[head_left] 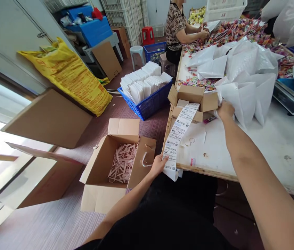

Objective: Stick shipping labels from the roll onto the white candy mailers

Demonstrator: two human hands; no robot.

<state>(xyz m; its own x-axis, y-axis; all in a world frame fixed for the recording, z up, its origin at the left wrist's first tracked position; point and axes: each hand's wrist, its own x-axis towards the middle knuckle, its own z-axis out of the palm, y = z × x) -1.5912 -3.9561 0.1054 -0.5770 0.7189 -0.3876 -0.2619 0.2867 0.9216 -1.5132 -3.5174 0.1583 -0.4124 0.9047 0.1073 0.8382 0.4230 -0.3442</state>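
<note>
My left hand [158,165] is closed on the lower end of a long strip of printed shipping labels [179,128]. The strip runs up over the edge of a small open cardboard box [190,94] on the table. My right hand [226,110] reaches past that box and has its fingers closed at the near-left edge of a white mailer bag [237,99]. That bag stands at the front of a pile of filled white mailer bags [243,57]. A small pink-and-dark item [209,119] lies between the box and my right wrist.
On the floor stand an open carton [98,163] with shredded paper strips and a blue basket [152,107] full of white envelopes. A yellow sack [70,76] leans left. A scale [293,99] sits right. Colourful small packets [241,31] cover the far table, where a person [175,27] sits.
</note>
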